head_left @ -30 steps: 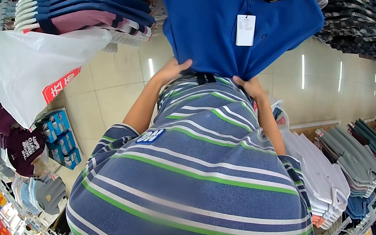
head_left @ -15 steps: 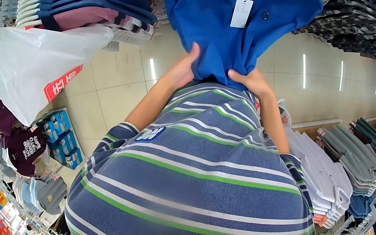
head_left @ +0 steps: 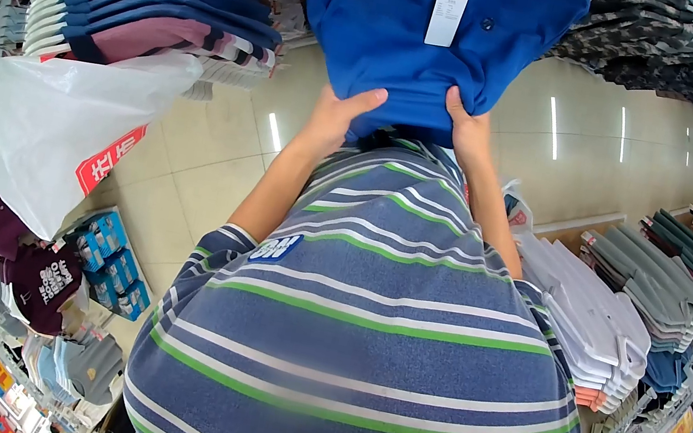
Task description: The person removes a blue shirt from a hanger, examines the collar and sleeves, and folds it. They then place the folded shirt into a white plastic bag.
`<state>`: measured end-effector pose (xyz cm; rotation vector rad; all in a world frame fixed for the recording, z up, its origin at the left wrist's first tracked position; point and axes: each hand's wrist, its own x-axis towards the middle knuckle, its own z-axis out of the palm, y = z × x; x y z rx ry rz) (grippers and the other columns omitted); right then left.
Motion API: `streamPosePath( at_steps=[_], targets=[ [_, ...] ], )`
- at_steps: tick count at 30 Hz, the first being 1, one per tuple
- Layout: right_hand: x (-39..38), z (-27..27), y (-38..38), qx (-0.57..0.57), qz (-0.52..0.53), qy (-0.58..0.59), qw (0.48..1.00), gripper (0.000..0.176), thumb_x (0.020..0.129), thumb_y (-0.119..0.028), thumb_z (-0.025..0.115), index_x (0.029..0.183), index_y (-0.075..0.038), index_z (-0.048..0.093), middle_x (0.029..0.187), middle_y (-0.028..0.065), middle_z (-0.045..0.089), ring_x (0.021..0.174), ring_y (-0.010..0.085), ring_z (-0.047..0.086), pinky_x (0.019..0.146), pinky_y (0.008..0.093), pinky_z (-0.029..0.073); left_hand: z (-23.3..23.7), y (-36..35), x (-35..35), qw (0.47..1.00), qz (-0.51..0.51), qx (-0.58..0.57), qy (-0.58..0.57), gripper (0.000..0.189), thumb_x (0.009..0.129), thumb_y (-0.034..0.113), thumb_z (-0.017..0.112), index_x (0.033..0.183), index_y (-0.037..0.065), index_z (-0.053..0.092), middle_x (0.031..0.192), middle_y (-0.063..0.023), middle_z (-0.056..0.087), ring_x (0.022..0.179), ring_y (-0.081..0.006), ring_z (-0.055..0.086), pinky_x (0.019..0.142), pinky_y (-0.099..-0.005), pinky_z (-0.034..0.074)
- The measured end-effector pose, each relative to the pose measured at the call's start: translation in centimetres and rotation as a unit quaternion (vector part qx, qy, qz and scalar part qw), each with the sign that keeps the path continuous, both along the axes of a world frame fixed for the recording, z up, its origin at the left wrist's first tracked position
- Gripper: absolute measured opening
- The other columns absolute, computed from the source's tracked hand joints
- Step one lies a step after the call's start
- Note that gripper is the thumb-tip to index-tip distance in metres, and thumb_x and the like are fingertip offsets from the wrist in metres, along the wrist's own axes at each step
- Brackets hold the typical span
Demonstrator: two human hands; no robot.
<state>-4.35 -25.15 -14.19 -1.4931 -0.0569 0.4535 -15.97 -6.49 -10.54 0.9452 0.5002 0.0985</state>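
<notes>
A blue shirt [head_left: 379, 32] is spread out in front of me at the top of the head view, its far end cut off by the frame. A white paper tag [head_left: 446, 20] hangs on its front, beside a small dark button-like spot. My left hand [head_left: 337, 120] grips the left part of the near edge, thumb on top and fingers underneath. At the right part of that edge, my right hand [head_left: 469, 138] is closed in the same way. Between the thumbs the cloth lies in a folded band. The fingers under the cloth are hidden.
Striped and blue shirts on hangers [head_left: 170, 5] hang at the upper left, above a white plastic sheet [head_left: 68, 112]. Blue packages [head_left: 112, 259] stand lower left. Folded white shirts [head_left: 589, 310] lie at the right; camouflage clothes [head_left: 648, 33] hang upper right.
Both hands have shifted their hold on the near edge of the blue shirt. The thumbs now lie on top, and the bunched cloth is flatter and wider between them.
</notes>
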Motion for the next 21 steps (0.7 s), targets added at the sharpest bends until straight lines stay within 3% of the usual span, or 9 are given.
streamPosePath(
  at_steps=[5,9,10,12,15,18,19,21],
  targets=[
    [-0.1,1.4,0.0,-0.011,0.035,0.003,0.999,0.049,0.097,-0.029,0.068,0.132,0.003,0.055,0.127,0.0104,0.062,0.115,0.0189,0.056,0.102,0.0321,0.043,-0.4,-0.9,-0.1,1.000,-0.019,-0.022,0.009,0.057,0.084,0.005,0.075,0.134,-0.005,0.050,0.126,-0.0150,0.062,0.112,-0.0246,0.062,0.097,-0.0376,0.051],
    [0.5,2.1,-0.2,-0.001,0.014,0.025,1.000,0.048,0.097,-0.028,0.067,0.130,0.004,0.056,0.125,0.0110,0.063,0.114,0.0194,0.057,0.101,0.0323,0.043,-0.9,-0.9,0.1,0.998,0.031,-0.048,-0.007,0.054,0.082,0.001,0.072,0.132,-0.006,0.051,0.123,-0.0154,0.063,0.108,-0.0259,0.064,0.097,-0.0384,0.051],
    [0.1,0.9,0.0,-0.031,0.002,-0.015,0.999,0.048,0.097,-0.029,0.068,0.130,0.004,0.056,0.124,0.0111,0.063,0.113,0.0194,0.058,0.100,0.0325,0.044,-1.0,-0.6,0.2,0.998,0.054,-0.039,-0.006,0.053,0.081,-0.001,0.071,0.131,-0.006,0.051,0.123,-0.0156,0.063,0.108,-0.0263,0.064,0.097,-0.0385,0.051],
    [-0.3,0.7,-0.1,-0.041,0.054,-0.018,0.998,0.051,0.097,-0.031,0.068,0.132,0.004,0.055,0.125,0.0109,0.063,0.113,0.0194,0.058,0.101,0.0331,0.044,-1.3,0.0,0.5,0.997,0.044,-0.058,-0.017,0.054,0.080,-0.001,0.070,0.131,-0.006,0.051,0.122,-0.0152,0.063,0.109,-0.0266,0.064,0.097,-0.0381,0.051],
    [-0.6,3.9,0.3,-0.008,0.139,0.043,0.989,0.059,0.098,-0.040,0.064,0.136,0.004,0.051,0.129,0.0115,0.060,0.117,0.0197,0.055,0.103,0.0330,0.043,-1.7,-0.2,0.7,0.999,0.031,-0.018,0.008,0.054,0.080,0.000,0.071,0.130,-0.006,0.052,0.121,-0.0142,0.064,0.111,-0.0269,0.063,0.101,-0.0381,0.048],
    [-0.7,2.3,0.3,0.041,0.170,0.131,0.976,0.067,0.099,-0.048,0.059,0.138,0.005,0.048,0.133,0.0124,0.057,0.122,0.0205,0.052,0.105,0.0330,0.041,-1.6,-1.3,1.8,0.995,0.010,-0.088,0.036,0.058,0.082,0.005,0.072,0.134,-0.005,0.049,0.127,-0.0135,0.061,0.117,-0.0266,0.060,0.105,-0.0386,0.044],
    [-1.2,2.7,0.5,0.050,0.169,0.133,0.975,0.071,0.099,-0.053,0.055,0.140,0.004,0.046,0.136,0.0126,0.054,0.125,0.0210,0.050,0.106,0.0326,0.039,-1.5,-1.7,2.0,0.992,-0.020,-0.115,0.042,0.062,0.083,0.007,0.073,0.137,-0.004,0.046,0.130,-0.0131,0.059,0.119,-0.0265,0.058,0.106,-0.0392,0.043],
    [-0.9,2.6,0.4,0.035,0.170,0.110,0.979,0.069,0.099,-0.051,0.057,0.139,0.004,0.048,0.134,0.0129,0.056,0.123,0.0209,0.051,0.105,0.0327,0.040,0.8,-2.6,2.2,0.986,-0.078,-0.125,0.075,0.075,0.084,0.014,0.077,0.144,-0.002,0.036,0.138,-0.0129,0.052,0.124,-0.0264,0.054,0.107,-0.0395,0.042]
  ],
)
